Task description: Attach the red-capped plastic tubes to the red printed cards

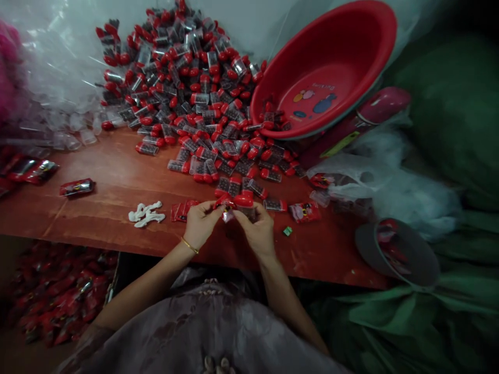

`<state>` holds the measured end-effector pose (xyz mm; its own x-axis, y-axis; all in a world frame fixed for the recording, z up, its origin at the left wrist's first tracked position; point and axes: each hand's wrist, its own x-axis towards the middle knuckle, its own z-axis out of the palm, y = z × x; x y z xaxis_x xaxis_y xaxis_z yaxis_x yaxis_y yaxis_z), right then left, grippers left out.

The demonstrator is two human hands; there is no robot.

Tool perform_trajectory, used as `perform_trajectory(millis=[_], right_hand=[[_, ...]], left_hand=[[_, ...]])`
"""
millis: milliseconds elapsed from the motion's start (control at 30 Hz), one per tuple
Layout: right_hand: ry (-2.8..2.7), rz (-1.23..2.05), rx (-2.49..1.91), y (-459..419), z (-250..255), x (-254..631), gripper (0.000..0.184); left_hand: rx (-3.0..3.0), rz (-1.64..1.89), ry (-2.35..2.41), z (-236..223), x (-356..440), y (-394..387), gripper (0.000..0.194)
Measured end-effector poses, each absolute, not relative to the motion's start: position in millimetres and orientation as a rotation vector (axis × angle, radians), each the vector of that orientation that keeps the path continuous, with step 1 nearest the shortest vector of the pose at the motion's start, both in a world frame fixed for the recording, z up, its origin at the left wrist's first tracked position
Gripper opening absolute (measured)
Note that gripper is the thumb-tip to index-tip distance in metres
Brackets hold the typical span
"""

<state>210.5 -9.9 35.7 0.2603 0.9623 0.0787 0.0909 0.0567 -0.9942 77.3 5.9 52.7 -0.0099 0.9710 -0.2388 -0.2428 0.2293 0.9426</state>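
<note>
At the table's front edge, my left hand [201, 224], with a thin gold bracelet at the wrist, pinches a small red printed packet [226, 209]. My right hand [258, 228] is closed round a small clear tube with a red cap [244, 200], and its thumb touches the packet too. Whether the tube is partly inside the packet I cannot tell. Flat red packets [182, 210] lie just left of my left hand. Right of my right hand are another red-capped tube [275, 205], a red printed packet [304, 212] and a tiny green packet [287, 231].
A big heap of red-capped tubes [195, 98] fills the table's back, against a tilted red basin [331, 57]. Clear empty cups [88, 136] lie left, near white strips [147, 214]. A grey bowl [424, 265] stands right. Below left are many red packets [62, 291].
</note>
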Motion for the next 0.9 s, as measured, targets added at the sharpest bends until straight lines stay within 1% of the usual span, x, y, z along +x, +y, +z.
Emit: perform_trajectory(millis=[67,200,333,500,633,733,900], right_hand=[[-1.065,0.856,-1.382,-10.0,34.5,207.6,0.022],[-1.006,0.814,-1.382,-7.4,32.8,203.2,0.023],[-0.919,0.967,-1.336,-5.4,28.8,198.4,0.025],[-0.846,1.128,-1.240,-16.7,26.7,207.3,0.026],[-0.901,1.312,-1.137,-41.5,34.7,224.2,0.030],[-1.005,1.407,-1.203,-56.8,42.0,233.7,0.029],[-1.087,1.575,-1.335,-58.3,48.1,236.6,0.033]], left_hand=[[0.835,1.148,1.164,53.0,79.2,4.9,0.029],[0.553,0.961,1.127,53.5,75.3,5.3,0.041],[0.430,0.868,1.066,53.5,70.3,8.0,0.046],[0.371,0.931,1.108,57.5,70.5,10.1,0.048],[0.444,1.008,1.162,57.8,74.0,9.3,0.048],[0.557,1.062,1.177,54.4,77.2,7.3,0.048],[0.873,1.146,1.160,51.8,77.9,2.7,0.037]])
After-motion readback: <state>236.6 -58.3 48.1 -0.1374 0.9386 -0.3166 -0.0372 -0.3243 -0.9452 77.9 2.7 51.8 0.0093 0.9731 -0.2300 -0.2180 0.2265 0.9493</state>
